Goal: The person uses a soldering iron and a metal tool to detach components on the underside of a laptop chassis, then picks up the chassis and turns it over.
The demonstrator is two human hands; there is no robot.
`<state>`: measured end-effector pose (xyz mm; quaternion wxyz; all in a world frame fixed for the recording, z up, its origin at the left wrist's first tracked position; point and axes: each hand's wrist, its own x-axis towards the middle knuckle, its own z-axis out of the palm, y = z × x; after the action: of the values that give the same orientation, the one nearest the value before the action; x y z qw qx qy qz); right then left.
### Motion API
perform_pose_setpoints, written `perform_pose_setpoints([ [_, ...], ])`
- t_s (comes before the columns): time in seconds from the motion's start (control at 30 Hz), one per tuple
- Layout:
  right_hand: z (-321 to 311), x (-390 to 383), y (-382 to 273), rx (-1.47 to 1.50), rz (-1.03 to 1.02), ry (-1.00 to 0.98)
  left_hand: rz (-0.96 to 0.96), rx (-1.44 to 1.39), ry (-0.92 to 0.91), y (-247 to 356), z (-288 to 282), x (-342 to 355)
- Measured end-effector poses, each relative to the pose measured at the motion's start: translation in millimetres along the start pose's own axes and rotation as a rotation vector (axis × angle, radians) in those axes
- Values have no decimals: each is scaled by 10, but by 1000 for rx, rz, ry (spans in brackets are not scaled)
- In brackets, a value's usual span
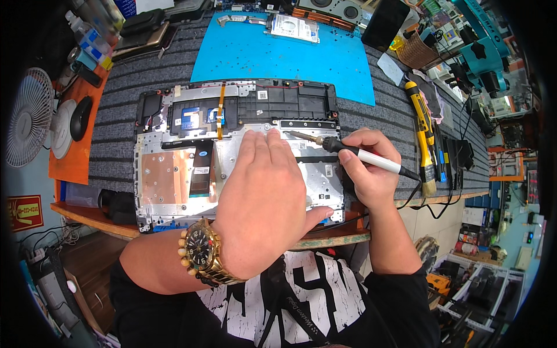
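Observation:
An opened laptop chassis [313, 104], its inner side up, lies across the ribbed grey mat in front of me. It has silver metal plates, black plastic edges and an amber ribbon strip [221, 110]. My left hand [264, 174] rests flat on the middle of it, fingers stretched forward and thumb out to the right, hiding the plate beneath. In my right hand [371, 168] is a soldering iron [380, 163] with a white handle, held like a pen. Its metal tip [290, 134] points left, just beyond my left fingertips, at the plate; whether it touches, I cannot tell.
A blue silicone mat [278, 58] beyond the chassis carries a hard drive [295, 28] and scattered dark crumbs. Right of my hand lie a yellow-black knife [419, 116], a brush [428, 187] and the iron's black cord [411, 198]. A white fan [30, 116] stands at left.

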<state>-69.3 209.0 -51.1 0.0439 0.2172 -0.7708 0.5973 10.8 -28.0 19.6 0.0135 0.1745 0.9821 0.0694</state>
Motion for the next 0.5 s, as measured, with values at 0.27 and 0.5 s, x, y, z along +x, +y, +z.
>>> perform_pose_setpoints([
  [0.27, -9, -7, 23, -5, -26, -2, 6, 2, -9, -2, -3, 0],
  [0.5, -4, -16, 27, 7, -15, 5, 10, -8, 2, -8, 0, 0],
])
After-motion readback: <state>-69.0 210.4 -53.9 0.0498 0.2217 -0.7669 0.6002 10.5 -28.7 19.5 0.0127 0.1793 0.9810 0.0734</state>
